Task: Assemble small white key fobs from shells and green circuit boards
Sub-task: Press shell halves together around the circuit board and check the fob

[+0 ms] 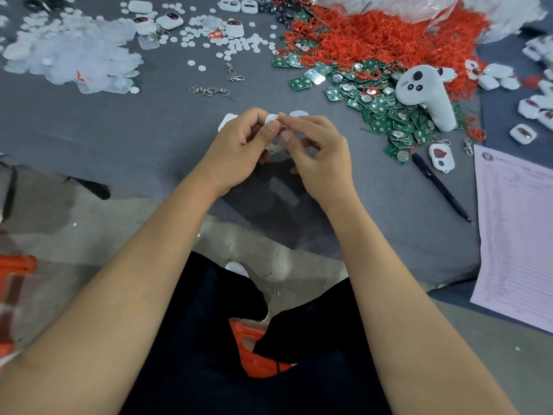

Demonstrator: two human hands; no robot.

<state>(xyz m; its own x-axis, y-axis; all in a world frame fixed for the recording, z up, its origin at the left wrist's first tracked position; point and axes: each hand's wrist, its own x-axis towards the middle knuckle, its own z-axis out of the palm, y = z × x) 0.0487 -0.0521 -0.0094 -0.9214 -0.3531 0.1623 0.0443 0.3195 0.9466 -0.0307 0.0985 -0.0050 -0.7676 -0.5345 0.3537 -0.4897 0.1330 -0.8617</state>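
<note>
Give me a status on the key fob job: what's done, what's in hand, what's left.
Done: several closed white fobs lie at the right edge of the table. In hand: the left hand and right hand both pinch one white shell; no board is visible in it. Left: a big pile of green circuit boards, red rings and loose keychain clips remain unused.

Hands (239, 145) (317, 151) meet at table (119, 130) centre, shell (273, 146) between fingers (270, 127). Discs (239, 43) far left. Boards (386, 115) right; bands (374, 37) behind boards. Pen (440, 187), sheet (517, 235) near right.
</note>
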